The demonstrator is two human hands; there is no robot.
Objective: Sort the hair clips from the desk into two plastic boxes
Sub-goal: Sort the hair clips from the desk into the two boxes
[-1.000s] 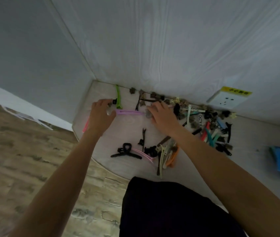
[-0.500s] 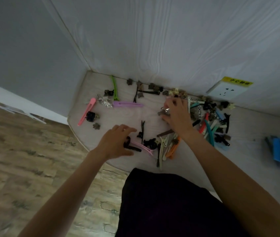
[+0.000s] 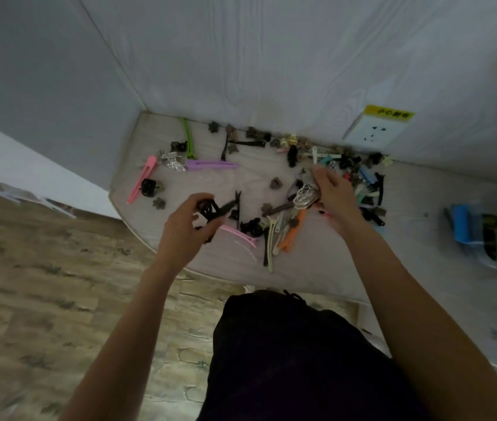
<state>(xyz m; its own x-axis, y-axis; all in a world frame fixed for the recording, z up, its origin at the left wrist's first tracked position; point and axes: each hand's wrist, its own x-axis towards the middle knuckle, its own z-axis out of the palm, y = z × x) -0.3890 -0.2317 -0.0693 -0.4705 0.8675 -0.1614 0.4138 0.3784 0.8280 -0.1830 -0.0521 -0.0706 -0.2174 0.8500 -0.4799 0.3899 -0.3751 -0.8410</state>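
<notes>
Left hand (image 3: 184, 230) over the surface's (image 3: 317, 268) near edge, fingers curled round a black claw clip (image 3: 210, 209). Right hand (image 3: 333, 197) beside the heap of hair clips (image 3: 341, 177) along the far edge, pinching a pale openwork clip (image 3: 306, 197). Plastic boxes (image 3: 496, 238) at the right edge, holding a blue clip (image 3: 460, 223) and dark clips.

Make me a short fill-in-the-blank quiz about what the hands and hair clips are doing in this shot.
1. The left hand grips a large ____ claw clip.
2. The right hand holds a ____ openwork clip.
3. The long green clip lies near the ____ behind the desk.

Missing words: black; silver; wall
</notes>
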